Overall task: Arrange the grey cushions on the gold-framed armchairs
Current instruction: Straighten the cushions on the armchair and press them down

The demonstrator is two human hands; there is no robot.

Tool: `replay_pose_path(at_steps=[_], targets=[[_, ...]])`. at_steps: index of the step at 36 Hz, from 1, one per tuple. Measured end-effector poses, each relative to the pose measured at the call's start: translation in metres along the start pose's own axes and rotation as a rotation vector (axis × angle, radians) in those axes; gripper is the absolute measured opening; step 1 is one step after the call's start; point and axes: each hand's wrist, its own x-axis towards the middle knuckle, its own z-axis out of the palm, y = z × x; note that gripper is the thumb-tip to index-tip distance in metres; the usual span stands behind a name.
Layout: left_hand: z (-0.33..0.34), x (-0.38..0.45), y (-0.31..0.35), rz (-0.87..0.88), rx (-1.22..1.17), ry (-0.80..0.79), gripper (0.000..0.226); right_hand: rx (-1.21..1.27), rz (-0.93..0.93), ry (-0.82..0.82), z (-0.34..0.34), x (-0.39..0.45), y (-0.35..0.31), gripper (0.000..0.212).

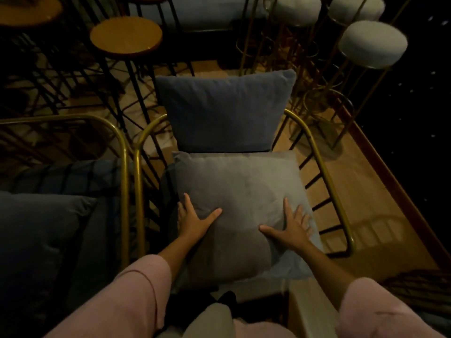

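A grey seat cushion (244, 189) lies flat on the seat of a gold-framed armchair (327, 176) in the middle of the view. A darker grey back cushion (224, 111) stands upright behind it, leaning on the chair's back. My left hand (192, 220) rests flat on the seat cushion's near left part, fingers spread. My right hand (290, 228) presses flat on its near right part, fingers spread too. Neither hand grips anything. A second gold-framed armchair (123, 157) stands at the left, holding a dark grey cushion (36, 230).
Round wooden stools (125, 35) on black legs stand behind at the left. White padded bar stools (373, 43) on gold legs stand at the back right. Wooden floor (371, 191) lies to the right of the chair, edged by a dark border.
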Motion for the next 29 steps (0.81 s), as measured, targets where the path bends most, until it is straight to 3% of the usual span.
replay_pose_path(at_steps=[5, 8, 16, 23, 29], targets=[[-0.039, -0.004, -0.011, 0.055, 0.006, 0.052, 0.109, 0.026, -0.161, 0.256, 0.004, -0.005, -0.047, 0.108], [-0.08, -0.003, -0.033, 0.037, 0.035, 0.102, 0.095, 0.002, -0.28, 0.283, 0.018, -0.002, -0.098, 0.089], [-0.212, -0.018, -0.134, -0.167, -0.001, 0.307, 0.078, 0.036, -0.587, 0.075, 0.087, -0.023, -0.239, 0.065], [-0.321, -0.032, -0.235, -0.331, -0.028, 0.394, 0.073, 0.235, -0.484, -0.166, 0.183, -0.059, -0.339, 0.036], [-0.412, -0.024, -0.312, -0.418, 0.062, 0.359, 0.074, 0.243, -0.391, -0.351, 0.293, -0.076, -0.399, 0.033]])
